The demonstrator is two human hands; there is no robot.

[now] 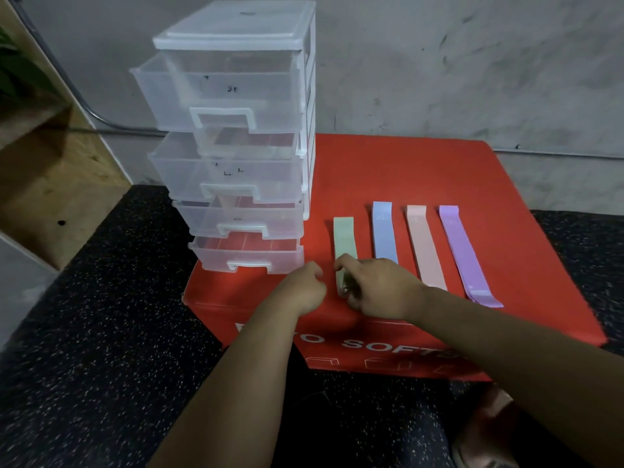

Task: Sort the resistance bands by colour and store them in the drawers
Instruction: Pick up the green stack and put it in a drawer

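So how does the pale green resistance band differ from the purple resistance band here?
The pale green resistance band lies closest to the clear plastic drawer unit; the purple resistance band lies farthest. The right hand grips the green one's near end; nothing touches the purple. Both lie lengthwise on the red box.

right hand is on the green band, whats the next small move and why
Probably lift the near end of the green band off the red box and carry it left to a drawer. The right hand already seems to pinch that end, the left hand is curled beside it holding nothing, and the drawers all stand pulled out, so nothing needs opening first.
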